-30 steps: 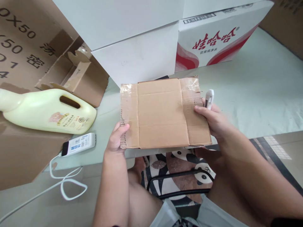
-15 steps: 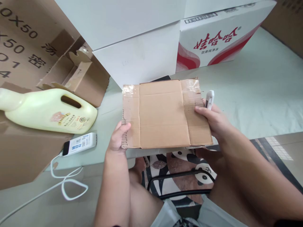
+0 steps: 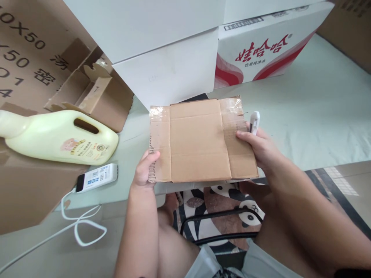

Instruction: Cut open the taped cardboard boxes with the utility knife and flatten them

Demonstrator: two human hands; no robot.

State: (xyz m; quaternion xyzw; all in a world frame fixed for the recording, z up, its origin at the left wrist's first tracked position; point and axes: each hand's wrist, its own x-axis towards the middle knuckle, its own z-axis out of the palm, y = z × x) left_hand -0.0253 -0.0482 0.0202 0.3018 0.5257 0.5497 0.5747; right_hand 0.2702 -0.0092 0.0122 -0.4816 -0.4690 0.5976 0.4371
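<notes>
A flattened cardboard box (image 3: 198,141) with crease lines, torn side edges and clear tape at its upper corners is held up over the table's near edge. My left hand (image 3: 145,168) grips its left edge, thumb on the face and fingers behind. On the opposite edge, my right hand (image 3: 262,144) is closed the same way. A white utility knife (image 3: 254,122) also sits in my right hand, sticking up past the thumb behind the cardboard. The fingers under the cardboard are hidden.
A pale yellow jug (image 3: 62,137) lies at left above a white power strip (image 3: 97,177) with a trailing cord. An open brown carton (image 3: 111,96) stands behind. White boxes (image 3: 174,73) and a red-and-white carton (image 3: 261,54) line the back of the green-covered table (image 3: 313,116).
The cardboard and both hands keep nearly the same pose. The whole view has shifted very slightly.
</notes>
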